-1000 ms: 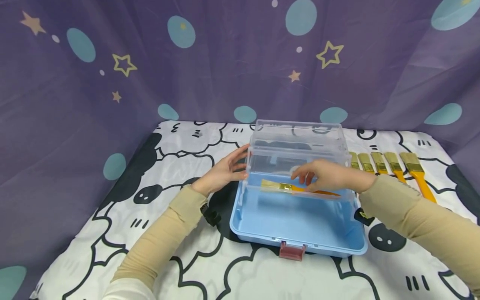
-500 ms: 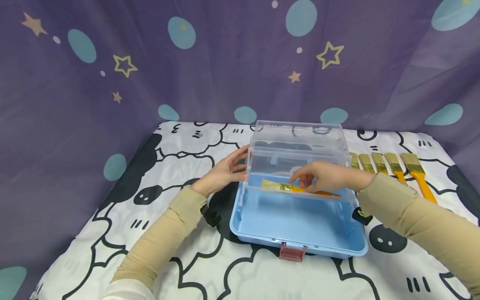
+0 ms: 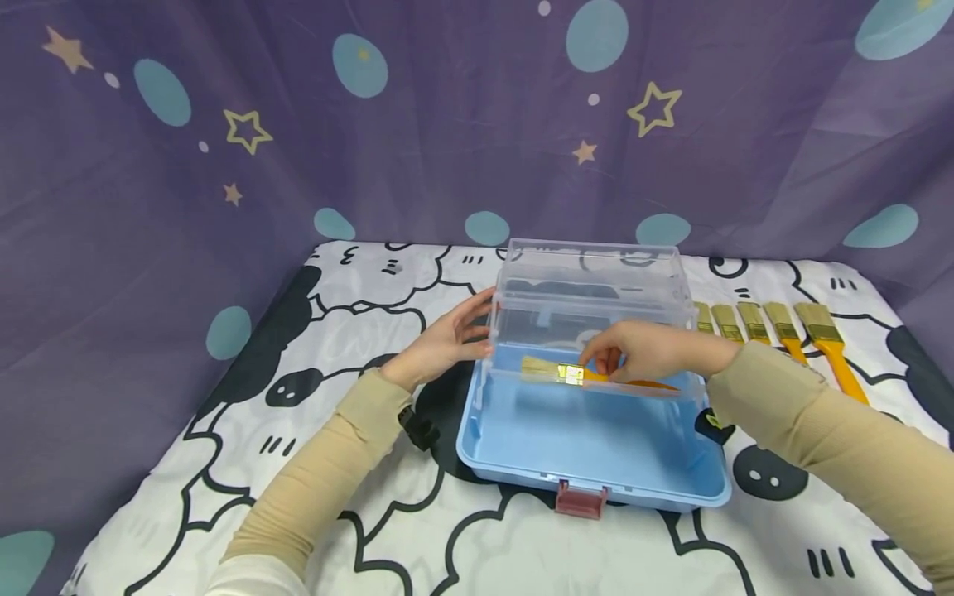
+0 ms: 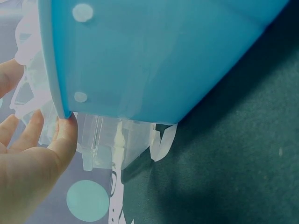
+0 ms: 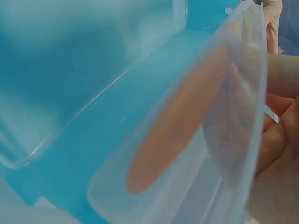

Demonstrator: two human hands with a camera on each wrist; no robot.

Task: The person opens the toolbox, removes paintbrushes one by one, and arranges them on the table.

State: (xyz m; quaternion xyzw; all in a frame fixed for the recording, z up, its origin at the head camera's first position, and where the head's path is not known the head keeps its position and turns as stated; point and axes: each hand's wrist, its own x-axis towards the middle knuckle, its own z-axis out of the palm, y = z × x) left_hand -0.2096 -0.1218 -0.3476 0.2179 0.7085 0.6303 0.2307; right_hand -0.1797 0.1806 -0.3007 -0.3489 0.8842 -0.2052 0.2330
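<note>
A light-blue plastic box (image 3: 581,434) with a raised clear lid (image 3: 592,269) stands on the cloth. Inside the clear tray at its back lies a paintbrush (image 3: 570,375), its bristles pointing left. My right hand (image 3: 644,352) pinches the brush's orange handle with thumb and fingers; the right wrist view shows that handle (image 5: 180,126) blurred through clear plastic. At the box's left side, my left hand (image 3: 440,343) touches the clear part with fingers fairly straight. In the left wrist view, a fingertip of the left hand (image 4: 37,161) meets the corner of the blue rim.
Several more paintbrushes (image 3: 823,331) with orange handles lie in a row right of the box, partly behind the right arm. A pink latch (image 3: 581,500) hangs at the box's front. The cloth (image 3: 417,530) is printed with sheep; a purple curtain (image 3: 447,149) hangs behind.
The right hand's fingers have closed in on the paintbrush's handle, and the brush has shifted very slightly to the right. The left hand and the box have stayed put.
</note>
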